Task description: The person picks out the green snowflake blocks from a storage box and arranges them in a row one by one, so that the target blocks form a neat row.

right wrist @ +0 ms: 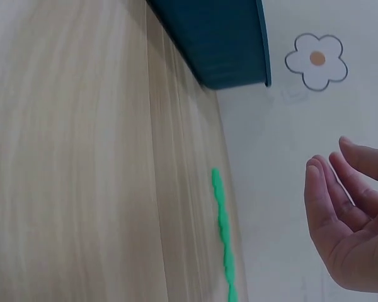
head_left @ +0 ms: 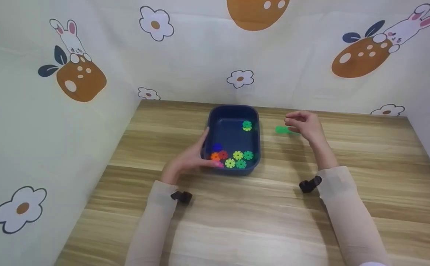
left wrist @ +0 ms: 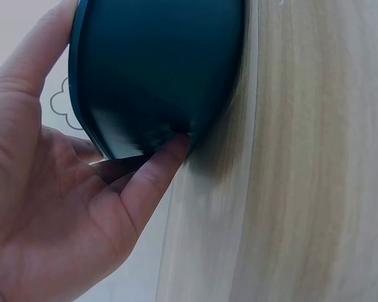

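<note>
A dark blue rectangular tub (head_left: 229, 130) stands on the wooden table. Several small notched plastic discs lie in it: yellow and green ones (head_left: 238, 155) near its front right, orange (head_left: 215, 157), red and pink ones at the front left, and a blue one behind those. A green and a yellow disc (head_left: 247, 125) sit at the back right. My left hand (head_left: 189, 157) grips the tub's near left corner. To the right, my right hand (head_left: 308, 127) hovers with loosely bent fingers and holds nothing visible. Below it lies a long bright green piece (head_left: 282, 129), partly hidden by the fingers.
The wood-grain table (head_left: 244, 221) reaches to a pale printed cloth (head_left: 196, 55) behind and at both sides. Each wrist wears a small black camera, such as the left one (head_left: 183, 197). The tub's wall (right wrist: 220, 44) rises left of my right hand.
</note>
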The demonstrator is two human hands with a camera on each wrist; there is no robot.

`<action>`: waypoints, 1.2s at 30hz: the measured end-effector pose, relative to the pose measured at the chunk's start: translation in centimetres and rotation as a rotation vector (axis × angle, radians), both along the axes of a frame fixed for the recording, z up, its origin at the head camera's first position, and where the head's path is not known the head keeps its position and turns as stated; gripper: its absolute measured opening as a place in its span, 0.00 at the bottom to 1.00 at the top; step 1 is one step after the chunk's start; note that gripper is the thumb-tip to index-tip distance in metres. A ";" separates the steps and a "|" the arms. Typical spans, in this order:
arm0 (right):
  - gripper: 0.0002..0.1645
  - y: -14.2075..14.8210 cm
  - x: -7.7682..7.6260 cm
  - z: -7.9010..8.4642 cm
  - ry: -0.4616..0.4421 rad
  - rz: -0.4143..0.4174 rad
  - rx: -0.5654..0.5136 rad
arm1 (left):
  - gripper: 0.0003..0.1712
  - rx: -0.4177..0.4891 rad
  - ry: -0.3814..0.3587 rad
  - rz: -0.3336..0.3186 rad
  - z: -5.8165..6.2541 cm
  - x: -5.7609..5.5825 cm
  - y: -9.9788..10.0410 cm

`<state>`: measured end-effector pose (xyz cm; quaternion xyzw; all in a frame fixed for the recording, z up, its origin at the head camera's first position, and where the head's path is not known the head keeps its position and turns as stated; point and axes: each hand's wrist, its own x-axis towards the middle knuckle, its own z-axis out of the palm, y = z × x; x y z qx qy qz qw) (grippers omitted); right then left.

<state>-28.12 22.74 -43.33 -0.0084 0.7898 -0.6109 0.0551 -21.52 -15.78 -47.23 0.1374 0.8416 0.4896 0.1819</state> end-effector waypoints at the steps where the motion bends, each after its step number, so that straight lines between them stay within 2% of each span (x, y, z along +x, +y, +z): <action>1: 0.24 -0.3 0.1 0.1 0.004 0.009 0.004 | 0.76 0.000 -0.002 -0.001 0.0 0.0 0.0; 15: 0.22 -5.2 0.9 0.9 0.052 0.138 -0.040 | 0.77 -0.004 -0.041 0.022 0.1 0.2 0.0; 25: 0.18 -8.9 1.3 1.0 0.073 0.262 0.012 | 0.77 0.004 -0.025 0.016 -0.1 0.1 0.0; 31: 0.16 -10.8 1.6 0.8 0.082 0.412 0.037 | 0.75 0.011 -0.002 0.002 0.0 0.1 0.1; 36: 0.15 -11.9 1.4 0.4 0.127 0.624 0.144 | 0.75 0.006 0.001 -0.007 -0.1 0.1 0.0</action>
